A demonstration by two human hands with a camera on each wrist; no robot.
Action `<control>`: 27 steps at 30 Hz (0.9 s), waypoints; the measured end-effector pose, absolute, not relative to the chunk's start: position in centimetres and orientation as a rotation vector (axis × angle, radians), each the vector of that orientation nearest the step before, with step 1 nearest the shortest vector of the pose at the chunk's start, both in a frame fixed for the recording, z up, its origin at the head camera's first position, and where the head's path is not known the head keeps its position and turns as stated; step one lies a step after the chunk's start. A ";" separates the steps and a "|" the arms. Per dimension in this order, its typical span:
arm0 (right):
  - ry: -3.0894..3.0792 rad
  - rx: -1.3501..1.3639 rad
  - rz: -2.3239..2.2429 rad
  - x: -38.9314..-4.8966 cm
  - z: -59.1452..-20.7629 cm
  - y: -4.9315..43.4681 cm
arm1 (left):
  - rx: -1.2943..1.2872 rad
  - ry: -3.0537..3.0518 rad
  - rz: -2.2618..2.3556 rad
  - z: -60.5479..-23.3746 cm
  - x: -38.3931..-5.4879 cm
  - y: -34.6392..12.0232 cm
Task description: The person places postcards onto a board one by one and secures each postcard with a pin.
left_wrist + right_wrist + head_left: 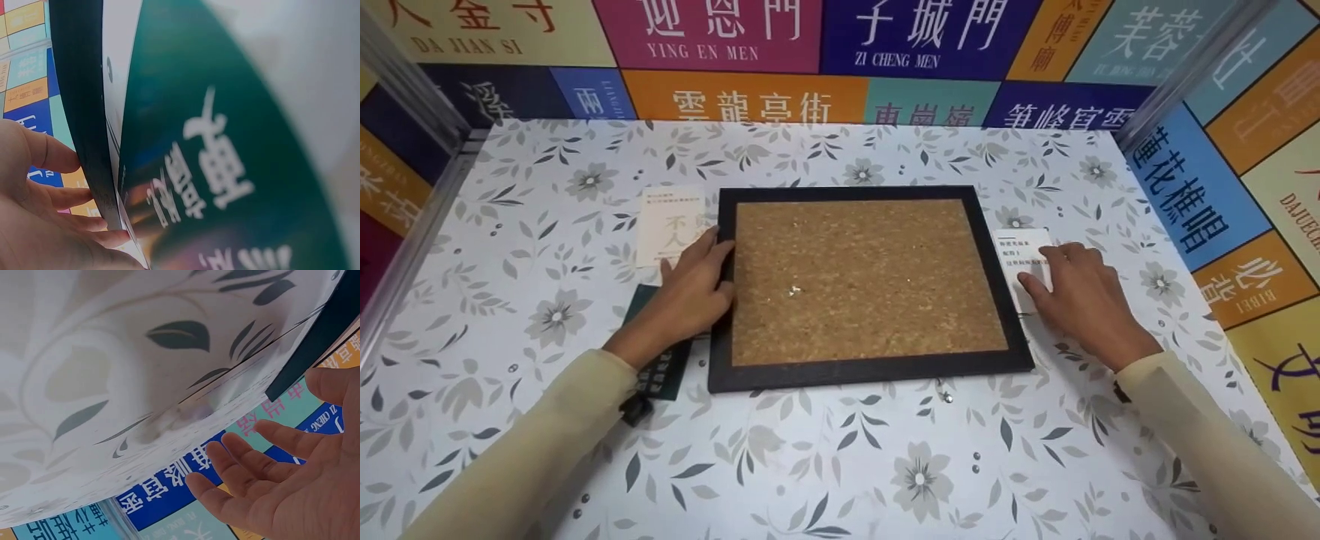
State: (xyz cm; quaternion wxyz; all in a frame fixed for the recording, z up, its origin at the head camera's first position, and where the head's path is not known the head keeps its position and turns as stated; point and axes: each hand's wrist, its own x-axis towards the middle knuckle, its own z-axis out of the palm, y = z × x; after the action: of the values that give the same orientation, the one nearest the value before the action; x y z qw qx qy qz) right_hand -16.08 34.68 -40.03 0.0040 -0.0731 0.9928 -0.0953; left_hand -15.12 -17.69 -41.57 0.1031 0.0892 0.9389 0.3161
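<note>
A cork board [870,285] with a black frame lies flat at the middle of the table. My left hand [686,296] is at its left edge, fingertips touching the frame's side; in the left wrist view, the fingers of this hand [56,202] rest fairly straight along the black frame [84,112]. To the right of the board, my right hand [1084,300] hovers over or touches a white printed card [1014,251]; contact is unclear. The right wrist view shows that hand [298,478] with fingers loosely spread and holding nothing. Small shiny bits [795,291] dot the cork.
A cream card [666,225] lies left of the board, behind the left hand. Partly under the left forearm is a dark green card [669,375]. A small silvery item [946,396] lies before the board on the flower-patterned tablecloth [810,465]. Colourful lettered panels [720,37] enclose the table.
</note>
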 end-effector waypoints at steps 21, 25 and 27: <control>3.036 -0.005 -0.309 -16.7 -40.7 36.2 | 0.257 2.746 0.943 -41.6 -15.2 -17.6; 3.037 0.020 -0.299 -16.7 -40.8 36.1 | 0.258 2.746 0.945 -41.7 -15.2 -17.7; 3.039 0.032 -0.276 -16.8 -40.8 36.0 | 0.257 2.745 0.945 -41.6 -15.2 -17.7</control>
State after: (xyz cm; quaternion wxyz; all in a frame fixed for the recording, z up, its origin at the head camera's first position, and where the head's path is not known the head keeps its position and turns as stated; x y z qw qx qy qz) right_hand -16.76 36.04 -40.82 0.0450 0.0105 0.9948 -0.0903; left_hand -15.21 -17.68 -41.64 0.1133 0.0876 0.9358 0.3222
